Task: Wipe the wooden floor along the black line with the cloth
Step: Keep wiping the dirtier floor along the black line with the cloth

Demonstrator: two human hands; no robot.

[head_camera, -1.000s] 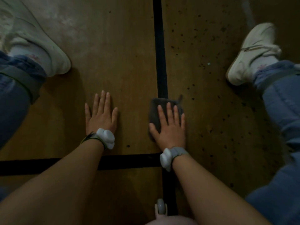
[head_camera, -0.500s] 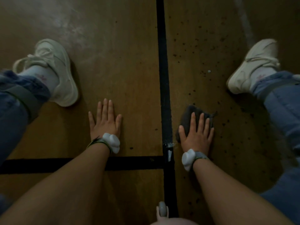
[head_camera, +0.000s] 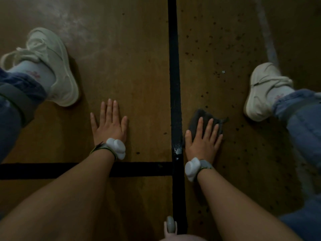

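Note:
A dark grey cloth (head_camera: 199,117) lies on the wooden floor (head_camera: 132,80) just right of the long black line (head_camera: 173,66). My right hand (head_camera: 203,138) presses flat on the cloth with straight fingers, covering its near half. My left hand (head_camera: 109,124) rests flat on the bare floor to the left of the line, fingers straight and holding nothing. A second black line (head_camera: 34,171) crosses under my left forearm. Dark specks (head_camera: 225,46) dot the floor right of the long line.
My left shoe (head_camera: 52,63) stands on the floor at the left, my right shoe (head_camera: 260,91) at the right, with blue trouser legs at both edges. A pale scuff (head_camera: 178,151) marks the black line beside my right wrist.
My right hand slid the cloth from on top of the black line to the floor just right of it. My left foot came into view at the left. My left hand stayed flat.

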